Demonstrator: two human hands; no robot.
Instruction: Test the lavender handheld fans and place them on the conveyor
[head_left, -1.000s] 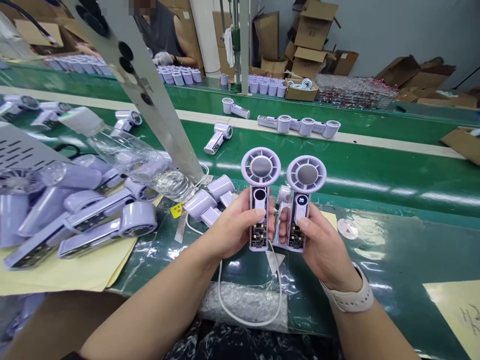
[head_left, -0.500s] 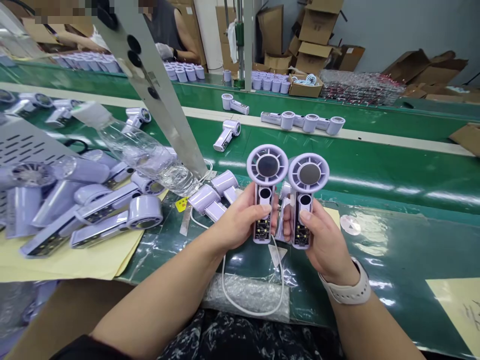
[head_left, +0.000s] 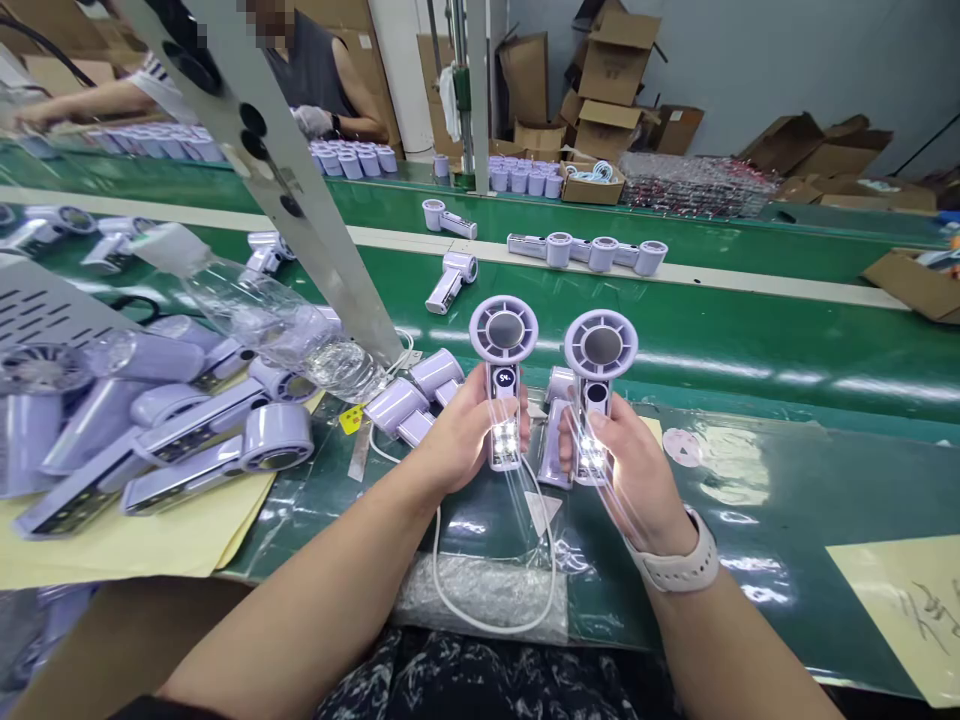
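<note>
My left hand (head_left: pixel 472 428) is closed around the handle of a lilac handheld fan (head_left: pixel 504 330), thumb on the front of the handle. White lights glow in that handle, and its small round display is lit. In my right hand (head_left: pixel 637 460) is a second lilac handheld fan (head_left: pixel 601 345), held upright with the thumb on its front; its handle lights glow too, but its round display looks dark. The two fans are apart. Behind and below them, another lilac fan (head_left: pixel 556 440) lies on the green bench, partly hidden by my right hand. A white cable (head_left: pixel 491 628) loops beneath my hands.
Several lilac fans (head_left: pixel 217 455) are piled on yellow paper at left, beside a tilted clear bottle (head_left: pixel 255 310). A metal post (head_left: pixel 300 190) rises left of centre. More fans (head_left: pixel 559 250) lie on the green conveyor (head_left: pixel 750 340). A co-worker's gloved hand (head_left: pixel 311 122) is across the line.
The lights in both fan handles have come on, and the left fan's display now shows characters. My hands have moved apart, widening the gap between the fans.
</note>
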